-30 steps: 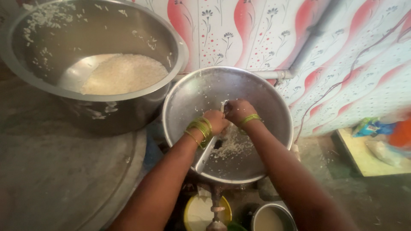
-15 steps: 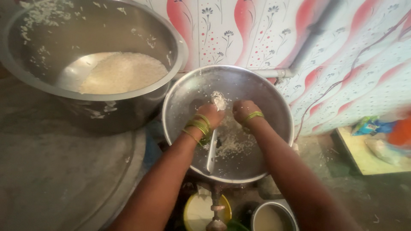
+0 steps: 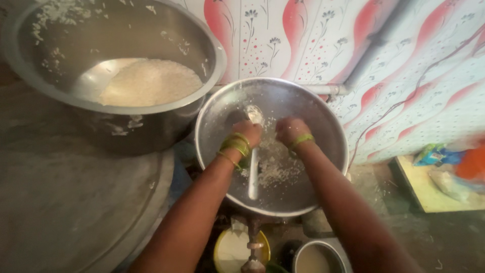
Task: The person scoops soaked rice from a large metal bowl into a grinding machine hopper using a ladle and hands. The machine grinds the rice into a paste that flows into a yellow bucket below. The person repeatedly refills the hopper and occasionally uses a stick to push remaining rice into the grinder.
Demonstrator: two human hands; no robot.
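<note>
Floral wall behind, both hands (image 3: 270, 132) stay curled over the rice-strewn bowl (image 3: 313, 187), fingers hidden.

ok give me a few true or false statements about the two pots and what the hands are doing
1. Both hands are inside the smaller round metal pot. True: the left hand and right hand are over scattered rice grains.
2. The big pot on the left is empty. False: it holds a heap of white rice.
3. A metal spoon lies in the smaller pot. True.
4. The wrists are bare. False: both wear green bangles.
5. The wall behind is plain grey. False: it has a red and white floral pattern.
</note>
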